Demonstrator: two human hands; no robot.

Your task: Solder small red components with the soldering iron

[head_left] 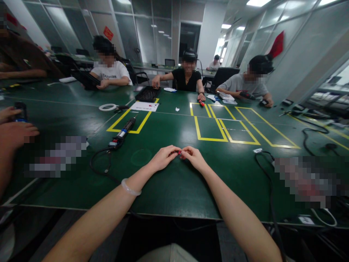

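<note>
My left hand and my right hand meet over the green table, fingertips pinched together. Between them sits a tiny red thing, too small to name, held by both hands. A pale bangle circles my left wrist. A dark pen-shaped tool with a black cable lies to the left of my hands, apart from them.
Yellow tape rectangles mark the table ahead. A white tape roll, a sheet of paper and a black tray lie farther back. Three people sit across the table. Another person's hand rests at far left. Cables trail at right.
</note>
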